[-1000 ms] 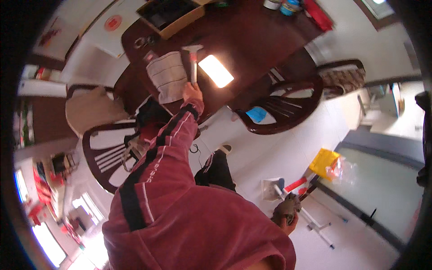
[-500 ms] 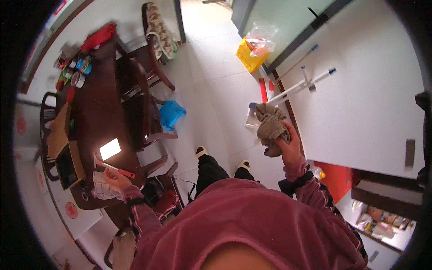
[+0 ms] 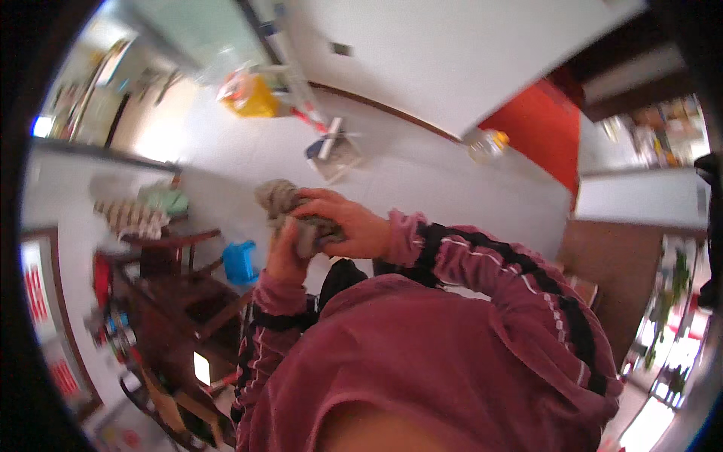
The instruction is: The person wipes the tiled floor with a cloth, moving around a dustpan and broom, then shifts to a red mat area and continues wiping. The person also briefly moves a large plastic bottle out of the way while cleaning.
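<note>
A crumpled grey-brown cloth (image 3: 277, 197) is bunched up in front of my body, held between both hands. My right hand (image 3: 352, 226) wraps over it from the right with its fingers bent. My left hand (image 3: 285, 258) grips its lower left side, thumb upward. Part of the cloth is hidden behind my fingers, and motion blurs the picture a little.
On the floor ahead are a dustpan (image 3: 339, 154), a yellow bag (image 3: 252, 96) and a clear bottle with a yellow cap (image 3: 488, 146). A blue bin (image 3: 239, 262) stands left, beside dark wooden chairs (image 3: 162, 256). A red panel (image 3: 536, 128) is to the right.
My left hand has left the table, where it was at a white checked item and a red-handled tool, and joined my right hand on the cloth. My view has swung right.
</note>
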The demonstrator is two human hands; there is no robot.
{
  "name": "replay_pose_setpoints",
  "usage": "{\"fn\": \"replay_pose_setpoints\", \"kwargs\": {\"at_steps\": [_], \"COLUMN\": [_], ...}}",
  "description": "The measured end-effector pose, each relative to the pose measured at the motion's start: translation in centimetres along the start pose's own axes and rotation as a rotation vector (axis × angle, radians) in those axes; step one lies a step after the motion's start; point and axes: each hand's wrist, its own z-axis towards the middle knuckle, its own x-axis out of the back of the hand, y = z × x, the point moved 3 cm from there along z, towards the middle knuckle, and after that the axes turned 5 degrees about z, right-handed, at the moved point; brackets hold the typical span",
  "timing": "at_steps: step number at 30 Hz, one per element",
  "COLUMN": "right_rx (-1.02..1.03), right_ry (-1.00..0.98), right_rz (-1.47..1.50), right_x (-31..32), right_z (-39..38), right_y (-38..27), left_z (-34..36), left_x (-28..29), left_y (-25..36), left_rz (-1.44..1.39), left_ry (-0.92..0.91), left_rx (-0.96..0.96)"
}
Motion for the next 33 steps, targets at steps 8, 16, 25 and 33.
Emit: {"fn": "replay_pose_setpoints", "kwargs": {"at_steps": [8, 16, 25, 33], "right_rx": [-0.506, -1.094, -1.332, -1.242], "right_ry": [0.351, 0.977, 1.155, 1.273], "right_rz": [0.082, -0.229, -0.142, -0.259], "right_x": [2.4, -1.4, -5.0, 3.0], "right_z": [-14.7, -42.7, -61.5, -71.9], "right_y": [-0.7, -3.0, -3.2, -7.3], "left_z": [3.9, 5.6, 9.6, 11.4], "left_x": [1.7, -0.6, -15.2, -32.0], "left_y": [-2.3, -5.5, -13.2, -24.2], "left_rz": [-0.011, 0.072, 0.088, 0.141], "left_ry": [-0.098, -0.033, -0.393, -0.512], "left_rx": [0.098, 0.129, 0.122, 0.265]}}
